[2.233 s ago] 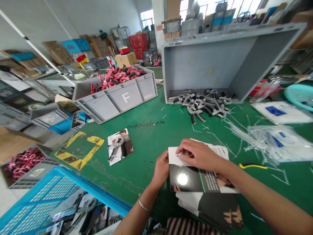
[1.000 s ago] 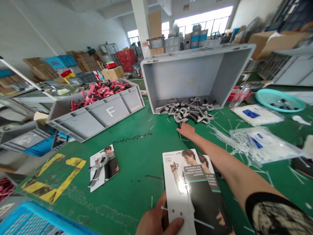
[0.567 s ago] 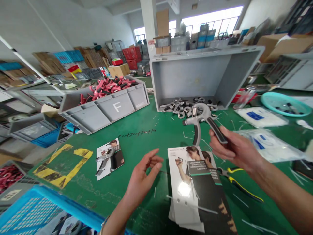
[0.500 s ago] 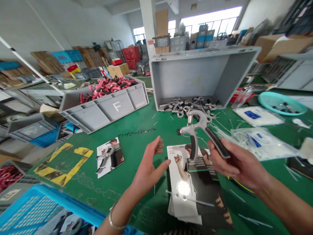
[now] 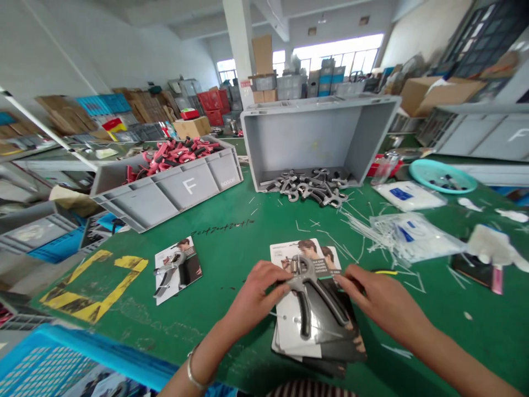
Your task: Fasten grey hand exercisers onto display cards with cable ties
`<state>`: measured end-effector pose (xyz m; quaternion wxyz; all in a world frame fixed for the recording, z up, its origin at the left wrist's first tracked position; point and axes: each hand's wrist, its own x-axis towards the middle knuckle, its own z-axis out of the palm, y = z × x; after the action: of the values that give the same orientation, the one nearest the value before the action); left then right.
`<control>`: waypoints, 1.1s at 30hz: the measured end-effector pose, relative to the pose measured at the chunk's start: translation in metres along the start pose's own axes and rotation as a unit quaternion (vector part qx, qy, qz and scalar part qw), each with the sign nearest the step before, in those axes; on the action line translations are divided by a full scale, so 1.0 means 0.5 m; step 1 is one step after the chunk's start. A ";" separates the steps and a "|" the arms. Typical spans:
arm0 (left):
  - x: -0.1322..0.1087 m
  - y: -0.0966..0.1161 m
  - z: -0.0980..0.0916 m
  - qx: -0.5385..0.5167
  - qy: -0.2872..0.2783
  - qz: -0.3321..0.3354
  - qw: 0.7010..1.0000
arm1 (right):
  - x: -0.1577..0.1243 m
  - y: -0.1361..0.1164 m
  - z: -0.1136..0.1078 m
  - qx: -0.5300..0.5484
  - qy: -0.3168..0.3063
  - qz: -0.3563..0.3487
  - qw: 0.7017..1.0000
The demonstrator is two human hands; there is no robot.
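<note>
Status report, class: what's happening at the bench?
Left hand, right hand at grey hand grip strengthener; it lies on stack of printed cards. Nothing in the way.

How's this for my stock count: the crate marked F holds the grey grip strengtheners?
No: the crate marked F holds pink-and-black grip strengtheners. The grey ones lie on the green mat at the tipped grey crate, as the head view shows.

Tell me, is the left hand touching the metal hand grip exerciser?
Touching. The head view shows the left hand with its fingers pressed against the silver end of the hand grip exerciser.
</note>
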<state>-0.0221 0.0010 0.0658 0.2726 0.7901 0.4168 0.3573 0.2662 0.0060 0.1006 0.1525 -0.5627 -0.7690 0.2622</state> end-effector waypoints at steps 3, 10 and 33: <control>0.028 0.004 -0.009 0.002 0.021 -0.024 0.999 | -0.001 -0.007 0.009 0.005 -0.001 -0.104 0.995; 0.087 0.015 0.024 -0.013 0.022 -0.041 0.999 | 0.027 -0.056 0.070 0.027 -0.016 -0.195 0.980; 0.061 0.005 0.054 -0.031 0.079 -0.020 0.996 | 0.064 -0.042 0.080 0.154 -0.016 -0.162 0.975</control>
<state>0.0126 0.0222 0.0619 0.2703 0.7418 0.4415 0.4262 0.2182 0.0224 0.0779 0.2653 -0.3960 -0.8029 0.3580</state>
